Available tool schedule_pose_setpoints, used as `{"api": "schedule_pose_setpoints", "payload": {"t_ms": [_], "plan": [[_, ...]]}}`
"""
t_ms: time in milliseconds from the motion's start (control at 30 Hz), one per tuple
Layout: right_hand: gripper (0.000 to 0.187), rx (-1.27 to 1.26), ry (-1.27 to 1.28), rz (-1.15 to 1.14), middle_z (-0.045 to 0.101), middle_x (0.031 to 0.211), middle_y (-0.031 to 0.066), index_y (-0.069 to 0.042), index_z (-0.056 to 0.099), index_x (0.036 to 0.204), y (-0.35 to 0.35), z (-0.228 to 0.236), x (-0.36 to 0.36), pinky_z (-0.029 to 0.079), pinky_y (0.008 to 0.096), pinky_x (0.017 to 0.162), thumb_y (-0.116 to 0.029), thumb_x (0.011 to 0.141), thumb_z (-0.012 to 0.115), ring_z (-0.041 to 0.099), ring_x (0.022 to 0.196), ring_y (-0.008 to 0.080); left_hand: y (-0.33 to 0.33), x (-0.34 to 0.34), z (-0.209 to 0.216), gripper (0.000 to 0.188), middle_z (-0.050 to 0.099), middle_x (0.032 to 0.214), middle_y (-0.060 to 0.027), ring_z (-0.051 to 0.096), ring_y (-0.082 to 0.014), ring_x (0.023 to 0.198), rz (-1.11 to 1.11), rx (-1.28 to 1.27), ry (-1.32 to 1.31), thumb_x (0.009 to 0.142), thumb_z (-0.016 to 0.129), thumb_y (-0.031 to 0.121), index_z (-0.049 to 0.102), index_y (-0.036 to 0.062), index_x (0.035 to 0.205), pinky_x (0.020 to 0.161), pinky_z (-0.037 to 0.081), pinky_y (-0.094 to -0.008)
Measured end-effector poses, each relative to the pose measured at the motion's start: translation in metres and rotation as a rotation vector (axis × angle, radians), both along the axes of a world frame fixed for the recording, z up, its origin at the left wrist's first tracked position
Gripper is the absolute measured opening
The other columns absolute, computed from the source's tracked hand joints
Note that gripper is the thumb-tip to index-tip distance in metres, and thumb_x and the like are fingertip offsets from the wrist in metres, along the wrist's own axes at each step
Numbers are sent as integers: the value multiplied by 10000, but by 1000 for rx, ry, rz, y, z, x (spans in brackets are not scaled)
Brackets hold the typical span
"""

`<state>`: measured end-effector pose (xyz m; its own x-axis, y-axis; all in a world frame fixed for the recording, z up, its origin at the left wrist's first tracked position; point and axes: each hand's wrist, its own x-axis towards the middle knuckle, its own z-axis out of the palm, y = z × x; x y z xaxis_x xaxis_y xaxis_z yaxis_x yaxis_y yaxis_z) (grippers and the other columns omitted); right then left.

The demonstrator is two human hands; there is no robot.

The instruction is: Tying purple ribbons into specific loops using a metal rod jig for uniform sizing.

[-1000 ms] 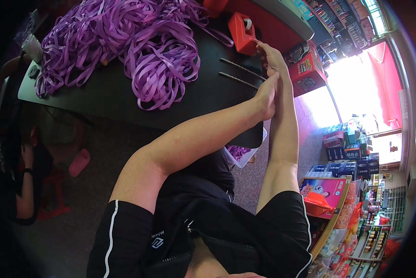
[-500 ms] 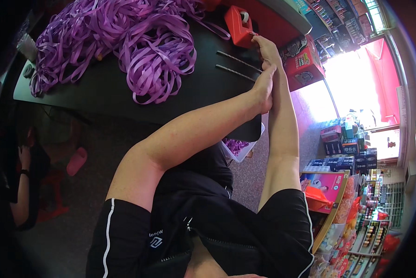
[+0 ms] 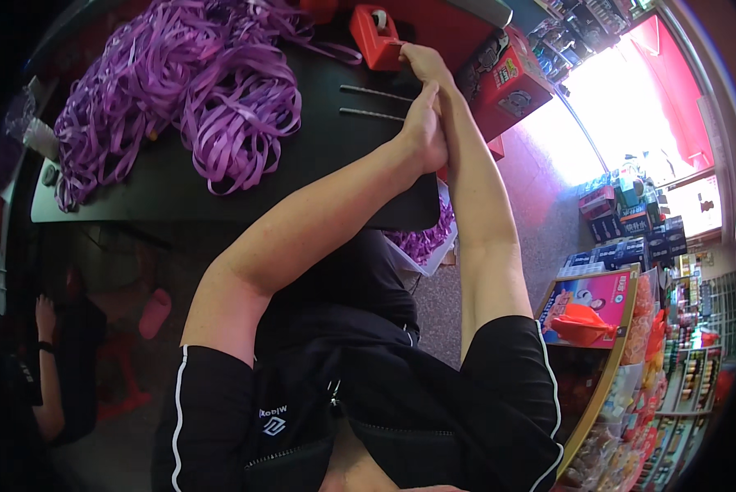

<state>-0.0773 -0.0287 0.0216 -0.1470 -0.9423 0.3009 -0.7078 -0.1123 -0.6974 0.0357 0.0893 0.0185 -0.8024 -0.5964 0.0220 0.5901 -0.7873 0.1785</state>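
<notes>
At the far side of the black table (image 3: 319, 164), my right hand (image 3: 427, 64) reaches to the front edge of a red tape dispenser (image 3: 374, 41) holding a small white-cored roll. Its thumb and fingertips are pinched together there, and what lies between them is too small to make out. My left hand (image 3: 425, 135) lies against the inner side of my right forearm, just below the wrist. Most of its fingers are hidden. Two thin patterned rods (image 3: 372, 89) run along the tabletop toward my left hand. A big heap of purple ribbon loops (image 3: 241, 107) covers the table's left part.
A white bin (image 3: 440, 258) with purple ribbon in it stands below the table's right corner. Beyond my right arm are a red box (image 3: 511, 82) and a display case (image 3: 589, 307). Another person's arm (image 3: 48, 369) and a pink slipper (image 3: 154, 313) show at lower left.
The view has turned, so the table, dispenser and ribbon sit farther left in the picture. My hands keep nearly the same places by the dispenser. The other person's hand has risen slightly.
</notes>
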Motion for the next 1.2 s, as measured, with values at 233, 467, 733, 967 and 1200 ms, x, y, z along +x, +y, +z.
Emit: {"api": "schedule_pose_setpoints", "payload": {"t_ms": [233, 467, 733, 967, 1200], "plan": [[306, 33, -458, 54, 638, 809, 41, -34, 659, 833, 73, 28, -4, 429, 296, 762, -287, 863, 491, 576, 798, 141, 8, 2, 10, 410, 477, 1157, -146, 435, -297, 1094, 53, 19, -185, 915, 425, 502, 459, 184, 1171, 967, 325, -441], [289, -123, -98, 127, 623, 795, 60, -6, 602, 804, 156, 54, -36, 443, 287, 762, -196, 901, 408, 585, 785, 152, 9, 1, 3, 525, 177, 1444, -296, 22, -415, 1383, -9, -32, -201, 884, 521, 448, 365, 182, 1309, 1090, -69, -525], [330, -117, 170, 168, 578, 789, 91, 27, 551, 774, 177, 54, -26, 427, 308, 761, -218, 910, 378, 554, 776, 181, 11, -2, 2, 351, 290, 1387, -239, 133, -393, 1350, 36, -140, -270, 838, 659, 223, 502, 151, 1143, 1107, -5, -509], [340, -37, 144, 12, 615, 767, 94, -15, 643, 836, 182, 45, -22, 459, 324, 765, -275, 879, 428, 602, 794, 195, 7, -4, -6, 189, 466, 1203, -151, 357, -312, 1191, 48, -148, -317, 858, 645, 167, 536, 145, 1011, 1062, 202, -487], [386, 86, -534, -119, 646, 942, 41, -24, 688, 989, 181, 19, -43, 417, 293, 835, -351, 921, 494, 564, 900, 129, 13, -1, 4, 72, 495, 786, 2, 424, -150, 719, 41, -159, -286, 878, 620, 176, 551, 170, 859, 619, 318, -314]]}}
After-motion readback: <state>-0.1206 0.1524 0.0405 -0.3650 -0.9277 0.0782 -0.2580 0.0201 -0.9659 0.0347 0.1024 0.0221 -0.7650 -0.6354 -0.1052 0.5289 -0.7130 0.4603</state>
